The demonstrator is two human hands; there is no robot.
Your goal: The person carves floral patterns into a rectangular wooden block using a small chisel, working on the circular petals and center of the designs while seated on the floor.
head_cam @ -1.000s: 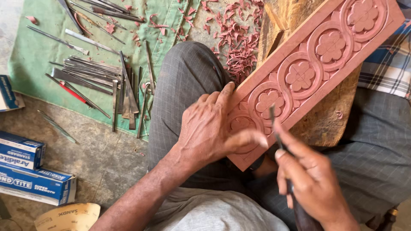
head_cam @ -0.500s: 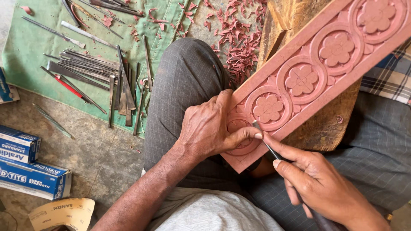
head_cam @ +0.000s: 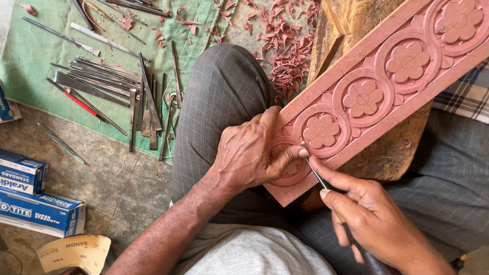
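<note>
So the person is sitting on the floor with a long pinkish-red carved wooden panel (head_cam: 387,86) of flower-in-ring motifs running diagonally across their lap, propped on a rough brown wood block (head_cam: 387,153) under it. Their left hand (head_cam: 252,153) lies flat-ish over the lower end of the panel, fingers loosely curled, thumb stretched out to steady the tip of the tool. The right hand (head_cam: 374,219) is closed around a thin metal carving chisel (head_cam: 318,175), pinched like a pen, with its point touching the ring edge just beside the lowest fully visible flower.

Off to the person's left, a green cloth mat (head_cam: 35,61) is spread on the grey stone floor (head_cam: 117,183), with a pile of slim steel carving tools (head_cam: 107,84) along its near edge. Curly pink wood shavings (head_cam: 288,46) are scattered at the mat's far corner next to the knee. Near the floor's left edge sit a couple of blue-and-white cardboard boxes (head_cam: 38,203) and a tan sheet of sandpaper (head_cam: 74,252).
</note>
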